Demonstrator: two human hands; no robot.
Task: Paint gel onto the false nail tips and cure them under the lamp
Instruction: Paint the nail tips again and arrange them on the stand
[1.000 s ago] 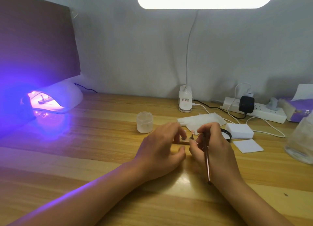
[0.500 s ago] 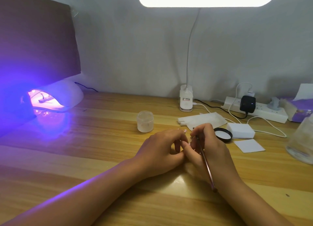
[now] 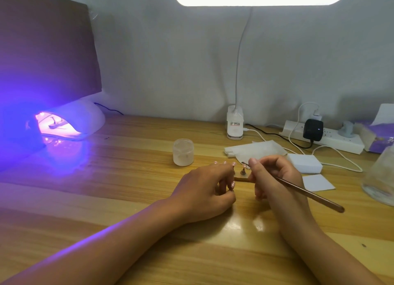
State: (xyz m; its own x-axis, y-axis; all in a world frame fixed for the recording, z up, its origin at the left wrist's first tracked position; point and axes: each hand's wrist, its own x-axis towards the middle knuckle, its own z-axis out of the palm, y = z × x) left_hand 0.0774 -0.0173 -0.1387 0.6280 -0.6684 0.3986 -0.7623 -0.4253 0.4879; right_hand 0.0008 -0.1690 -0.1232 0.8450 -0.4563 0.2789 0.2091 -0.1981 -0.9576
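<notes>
Head view: painting step; right hand (image 3: pixel 275 178) pinches brush (image 3: pixel 309 194) by nail tips (image 3: pixel 225 162); left hand (image 3: pixel 204 191) grips their holder (image 3: pixel 242 179). Next likely needs a light, steady stroke, then lamp (image 3: pixel 85 118) at left.

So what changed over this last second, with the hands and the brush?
The right hand swung the brush: its handle, earlier pointing back at the person, now slants out to the right, tip pointing left. The left hand keeps pinching the wooden stick. The jar and lit curing lamp stayed put.
</notes>
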